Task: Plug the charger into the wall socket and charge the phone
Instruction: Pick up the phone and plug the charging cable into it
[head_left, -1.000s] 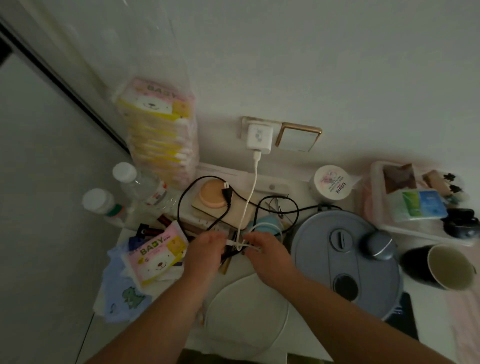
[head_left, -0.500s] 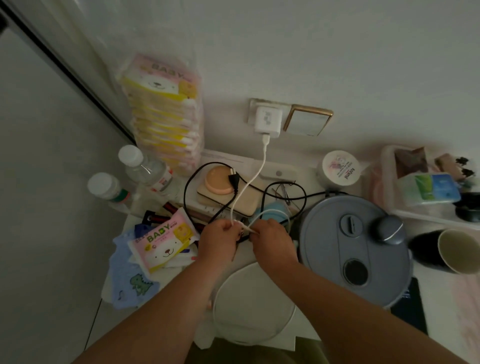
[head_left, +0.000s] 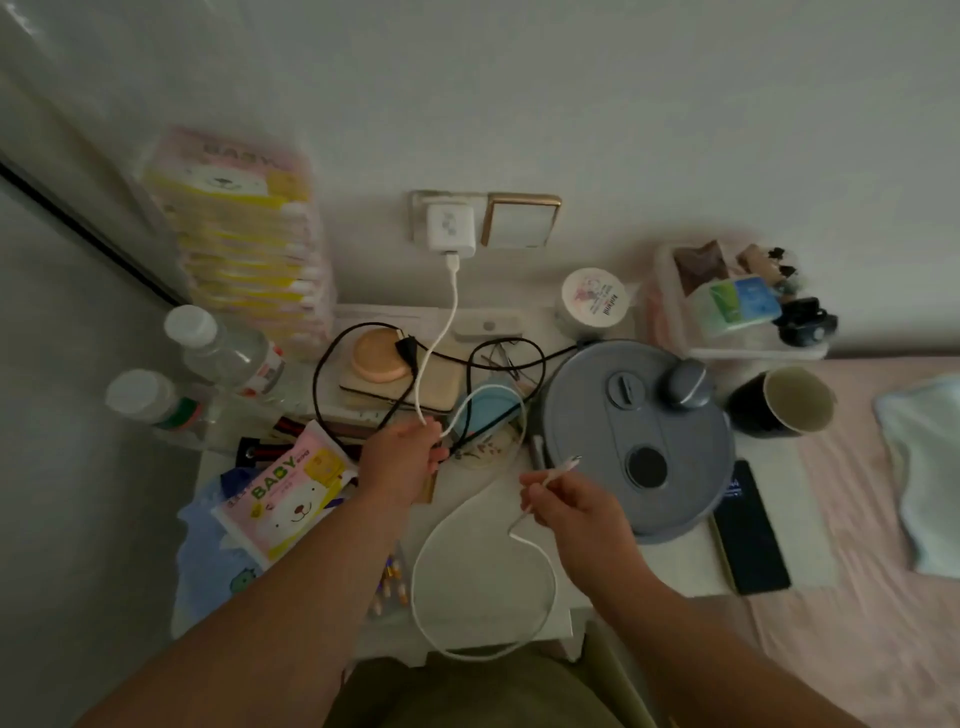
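Note:
A white charger (head_left: 451, 229) sits plugged into the wall socket (head_left: 420, 215). Its white cable (head_left: 448, 332) runs down to my left hand (head_left: 402, 462), which is closed around it above the table. From there the cable loops low over the table's front edge and comes up to my right hand (head_left: 569, 506). That hand pinches the cable just behind its plug tip (head_left: 571, 461), which points up and right. The black phone (head_left: 750, 527) lies flat on the table's right side, to the right of my right hand and apart from it.
A round grey appliance (head_left: 636, 431) fills the table's right half, with a dark cup (head_left: 784, 402) beyond it. Black cords (head_left: 363, 374), bottles (head_left: 218, 348), a wipes pack (head_left: 288, 499) and a wipes stack (head_left: 244, 234) crowd the left. A pink bed (head_left: 883, 519) lies right.
My hands, close together on the bunched cable before, have drawn apart. My right hand has pulled the plug end out to the right and the cable now hangs in a long loop.

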